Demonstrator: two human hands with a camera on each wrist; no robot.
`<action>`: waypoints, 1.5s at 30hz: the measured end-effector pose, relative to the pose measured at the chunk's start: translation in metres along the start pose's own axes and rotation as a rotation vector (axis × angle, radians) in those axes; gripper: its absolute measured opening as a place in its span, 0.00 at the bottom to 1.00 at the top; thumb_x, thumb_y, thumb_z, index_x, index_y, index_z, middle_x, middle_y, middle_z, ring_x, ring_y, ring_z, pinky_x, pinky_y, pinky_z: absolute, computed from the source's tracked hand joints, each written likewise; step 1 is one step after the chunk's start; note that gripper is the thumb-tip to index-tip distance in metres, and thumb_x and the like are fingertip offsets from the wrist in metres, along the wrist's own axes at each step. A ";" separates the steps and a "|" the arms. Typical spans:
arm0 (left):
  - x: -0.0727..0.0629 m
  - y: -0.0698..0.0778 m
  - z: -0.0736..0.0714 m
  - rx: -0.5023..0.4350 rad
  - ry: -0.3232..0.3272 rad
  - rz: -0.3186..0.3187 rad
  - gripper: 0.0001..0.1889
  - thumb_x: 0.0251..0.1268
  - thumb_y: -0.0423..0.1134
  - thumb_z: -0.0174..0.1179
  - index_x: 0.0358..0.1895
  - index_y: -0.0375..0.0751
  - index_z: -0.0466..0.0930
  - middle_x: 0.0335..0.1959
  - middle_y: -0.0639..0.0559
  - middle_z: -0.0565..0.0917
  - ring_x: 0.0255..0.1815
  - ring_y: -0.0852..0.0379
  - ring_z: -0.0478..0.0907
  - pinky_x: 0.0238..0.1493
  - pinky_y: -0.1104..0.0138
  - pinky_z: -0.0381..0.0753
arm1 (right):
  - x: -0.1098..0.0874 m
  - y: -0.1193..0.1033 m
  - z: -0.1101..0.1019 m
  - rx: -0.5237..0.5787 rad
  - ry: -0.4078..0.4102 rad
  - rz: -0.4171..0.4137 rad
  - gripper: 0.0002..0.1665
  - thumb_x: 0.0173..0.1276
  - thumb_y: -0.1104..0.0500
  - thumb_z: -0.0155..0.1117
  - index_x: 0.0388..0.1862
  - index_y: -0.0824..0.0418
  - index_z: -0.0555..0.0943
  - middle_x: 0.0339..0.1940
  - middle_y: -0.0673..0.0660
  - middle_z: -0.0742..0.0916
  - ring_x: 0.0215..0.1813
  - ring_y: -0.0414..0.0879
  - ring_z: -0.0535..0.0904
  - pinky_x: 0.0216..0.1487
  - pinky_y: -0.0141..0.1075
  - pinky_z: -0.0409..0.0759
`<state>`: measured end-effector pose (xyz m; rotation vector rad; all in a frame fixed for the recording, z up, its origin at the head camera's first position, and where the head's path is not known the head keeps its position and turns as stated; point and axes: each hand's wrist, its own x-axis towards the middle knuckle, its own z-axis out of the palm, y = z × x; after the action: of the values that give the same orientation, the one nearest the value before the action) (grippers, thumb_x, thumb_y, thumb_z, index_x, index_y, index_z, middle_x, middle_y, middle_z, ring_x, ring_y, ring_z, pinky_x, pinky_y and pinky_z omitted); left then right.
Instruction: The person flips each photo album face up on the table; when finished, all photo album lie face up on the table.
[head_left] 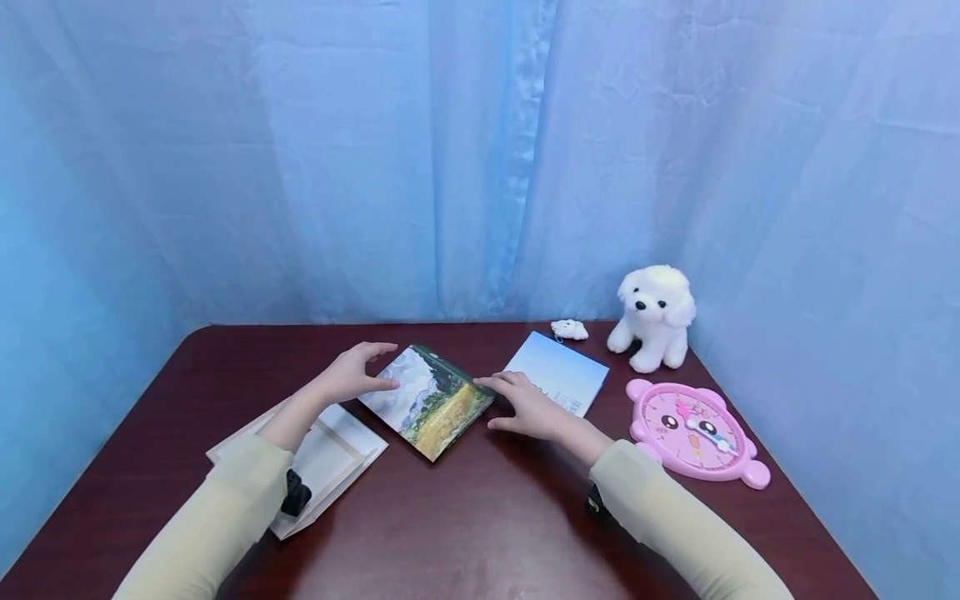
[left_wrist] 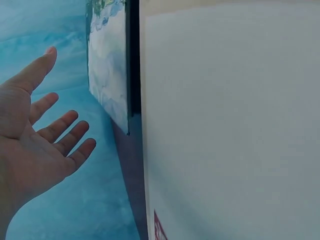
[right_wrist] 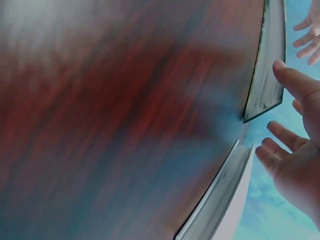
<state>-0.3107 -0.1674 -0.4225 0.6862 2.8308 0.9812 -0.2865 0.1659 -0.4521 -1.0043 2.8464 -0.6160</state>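
A book (head_left: 420, 404) with a painted landscape cover of pale clouds, dark trees and a yellow field lies between the two hands. My left hand (head_left: 352, 375) hovers by its left side, fingers spread and holding nothing; in the left wrist view that hand (left_wrist: 40, 130) is apart from the painted cover (left_wrist: 107, 65). At the book's right corner is my right hand (head_left: 528, 407), its fingers loosely extended. Seen from the right wrist, the thumb of the right hand (right_wrist: 300, 140) is near the book's page edges (right_wrist: 270, 65); whether it touches cannot be told.
Pale books or folders (head_left: 337, 454) lie stacked under the left forearm. A blue-and-white book (head_left: 558, 371) lies behind the right hand. Farther right are a small white object (head_left: 570, 330), a white plush dog (head_left: 654, 321) and a pink toy clock (head_left: 693, 433). Blue curtains (head_left: 360, 167) surround the dark table (head_left: 450, 533).
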 end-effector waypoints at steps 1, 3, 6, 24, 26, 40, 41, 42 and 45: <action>0.003 0.000 0.002 -0.004 -0.002 -0.003 0.36 0.58 0.46 0.65 0.69 0.39 0.63 0.67 0.37 0.65 0.66 0.37 0.63 0.61 0.46 0.67 | 0.000 0.002 0.000 -0.006 0.002 0.002 0.39 0.62 0.52 0.68 0.71 0.50 0.64 0.67 0.60 0.70 0.67 0.56 0.62 0.63 0.51 0.67; 0.010 -0.001 0.007 -0.013 -0.010 -0.007 0.37 0.59 0.46 0.65 0.69 0.38 0.63 0.68 0.36 0.64 0.67 0.37 0.62 0.62 0.46 0.67 | 0.002 0.006 -0.001 -0.016 0.007 0.006 0.39 0.62 0.52 0.67 0.71 0.50 0.64 0.66 0.58 0.71 0.67 0.55 0.63 0.63 0.51 0.68; 0.020 -0.002 0.013 -0.020 -0.016 -0.020 0.37 0.58 0.45 0.66 0.69 0.37 0.63 0.68 0.36 0.64 0.67 0.38 0.62 0.62 0.46 0.67 | 0.004 0.011 0.000 -0.031 0.015 0.006 0.38 0.63 0.52 0.67 0.71 0.51 0.65 0.65 0.57 0.72 0.67 0.54 0.65 0.63 0.49 0.68; 0.046 -0.005 0.025 0.006 -0.113 -0.054 0.34 0.57 0.41 0.67 0.67 0.37 0.67 0.67 0.38 0.67 0.69 0.40 0.61 0.65 0.49 0.64 | 0.025 0.022 0.007 0.006 0.042 -0.049 0.21 0.65 0.62 0.64 0.57 0.57 0.75 0.46 0.55 0.80 0.49 0.49 0.77 0.49 0.42 0.77; 0.048 -0.004 0.025 0.002 -0.118 -0.060 0.33 0.57 0.41 0.67 0.66 0.37 0.67 0.67 0.37 0.66 0.69 0.40 0.60 0.65 0.49 0.63 | 0.027 0.022 0.007 0.001 0.047 -0.051 0.19 0.65 0.62 0.63 0.56 0.57 0.76 0.45 0.55 0.81 0.47 0.48 0.77 0.48 0.41 0.77; 0.050 -0.009 0.024 -0.053 -0.105 -0.111 0.33 0.55 0.38 0.69 0.66 0.40 0.69 0.68 0.39 0.65 0.70 0.41 0.59 0.65 0.50 0.63 | 0.033 0.022 0.008 0.032 0.056 -0.063 0.18 0.64 0.64 0.64 0.53 0.58 0.78 0.47 0.55 0.82 0.49 0.48 0.78 0.49 0.41 0.78; 0.050 -0.009 0.024 -0.054 -0.103 -0.111 0.33 0.54 0.38 0.69 0.65 0.41 0.69 0.68 0.39 0.65 0.70 0.42 0.59 0.65 0.50 0.64 | 0.032 0.022 0.008 0.038 0.061 -0.066 0.18 0.64 0.64 0.65 0.53 0.58 0.78 0.47 0.55 0.82 0.49 0.48 0.78 0.49 0.41 0.78; 0.049 -0.009 0.024 -0.055 -0.103 -0.108 0.33 0.54 0.38 0.69 0.65 0.40 0.69 0.68 0.39 0.65 0.70 0.41 0.59 0.65 0.50 0.64 | 0.032 0.022 0.008 0.045 0.065 -0.069 0.18 0.63 0.64 0.65 0.53 0.58 0.78 0.47 0.55 0.82 0.49 0.48 0.79 0.49 0.41 0.78; 0.048 -0.009 0.024 -0.055 -0.103 -0.099 0.34 0.54 0.38 0.69 0.66 0.41 0.68 0.68 0.39 0.65 0.70 0.42 0.59 0.65 0.50 0.63 | 0.030 0.023 0.008 0.074 0.068 -0.065 0.18 0.63 0.63 0.65 0.53 0.57 0.78 0.46 0.54 0.83 0.47 0.46 0.80 0.47 0.39 0.79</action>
<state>-0.3520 -0.1392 -0.4425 0.5670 2.7098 0.9750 -0.3222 0.1611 -0.4663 -1.0879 2.8349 -0.7705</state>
